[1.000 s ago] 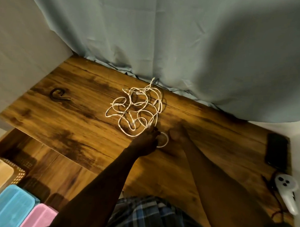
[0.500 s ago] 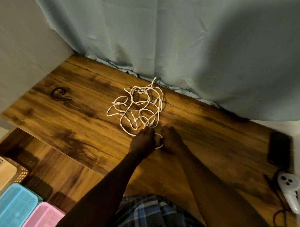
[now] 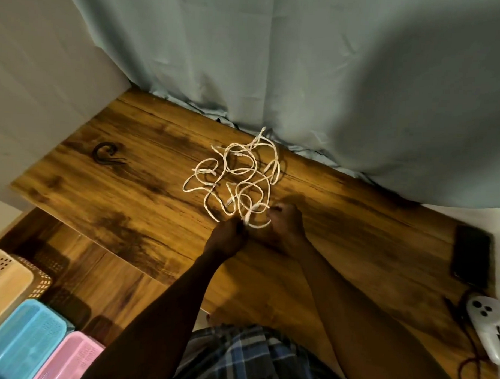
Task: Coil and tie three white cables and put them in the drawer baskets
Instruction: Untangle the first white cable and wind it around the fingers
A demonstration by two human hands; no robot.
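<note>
Both hands on the near loop of tangled white cables.
Left hand [image 3: 227, 238] and right hand [image 3: 286, 224] each pinch thin cord; the cables [image 3: 235, 180] sprawl in loose curls mid-desk [image 3: 123, 202], on grainy wood.

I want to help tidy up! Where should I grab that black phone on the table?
Take the black phone by its two long edges, coming from above. It lies flat near the right end of the table, so nothing sticks up to hold. I'd guess you must slide fingertips under.
</note>
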